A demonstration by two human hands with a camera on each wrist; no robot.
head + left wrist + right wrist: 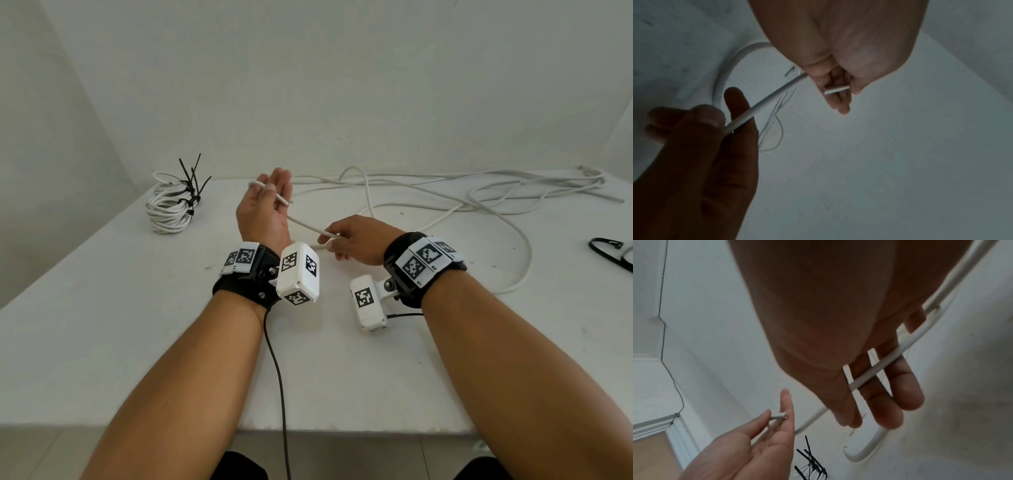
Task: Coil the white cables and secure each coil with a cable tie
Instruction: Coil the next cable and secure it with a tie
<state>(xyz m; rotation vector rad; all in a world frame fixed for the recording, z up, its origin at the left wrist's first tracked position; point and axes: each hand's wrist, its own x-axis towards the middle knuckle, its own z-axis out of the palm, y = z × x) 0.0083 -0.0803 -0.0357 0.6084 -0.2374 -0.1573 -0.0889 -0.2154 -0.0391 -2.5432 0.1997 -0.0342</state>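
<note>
A long white cable point(411, 205) lies in loose loops over the back right of the white table point(102, 325). My left hand point(274, 186) is raised palm up, its thumb pinching the cable's cut end point(836, 91) against the fingers. A short stretch of the cable runs from there down to my right hand point(337, 240), which grips it just above the table. In the right wrist view the cable point(875, 368) crosses my curled right fingers point(890, 394), and the left hand point(756, 443) shows the cable end point(780, 416).
Coiled white cables point(169, 209), bound with black cable ties point(191, 181), are stacked at the back left. More black ties point(609, 250) lie at the table's right edge. The wall stands close behind.
</note>
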